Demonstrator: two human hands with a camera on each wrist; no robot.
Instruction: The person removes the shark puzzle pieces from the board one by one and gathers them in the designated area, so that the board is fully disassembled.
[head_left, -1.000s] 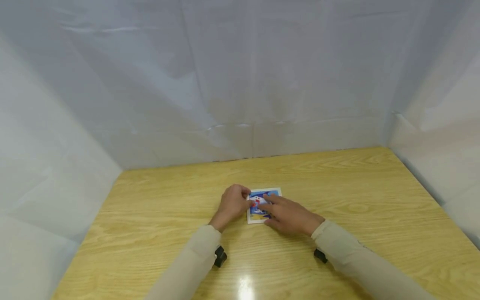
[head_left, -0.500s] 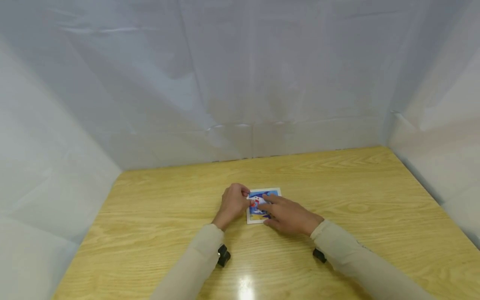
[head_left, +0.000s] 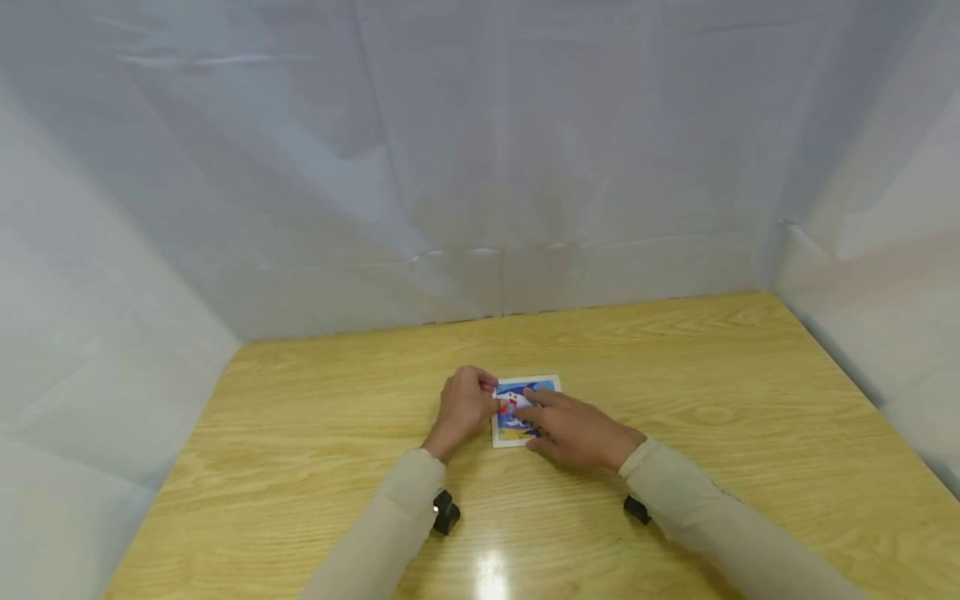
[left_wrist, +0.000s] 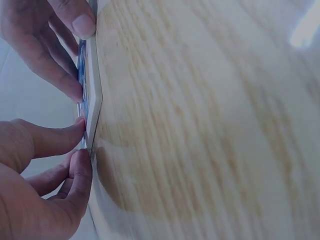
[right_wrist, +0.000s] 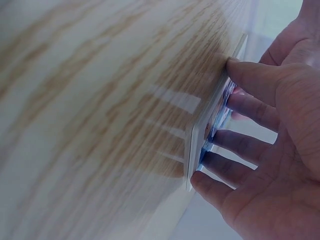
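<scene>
The small picture puzzle board (head_left: 525,410) lies flat mid-table (head_left: 675,392), apparently almost filled. The left hand (head_left: 465,404) pinches its left edge with curled fingers; the right hand (head_left: 577,432) lies across it, fingers nearly straight, pressing pieces down. Seating seems all that's left

Over the last second little has moved: the left hand (head_left: 467,404) has edged slightly left at the puzzle board's (head_left: 525,408) left edge, its forearm sliding forward, while the right hand (head_left: 577,431) has drawn marginally left across the board's picture.
</scene>
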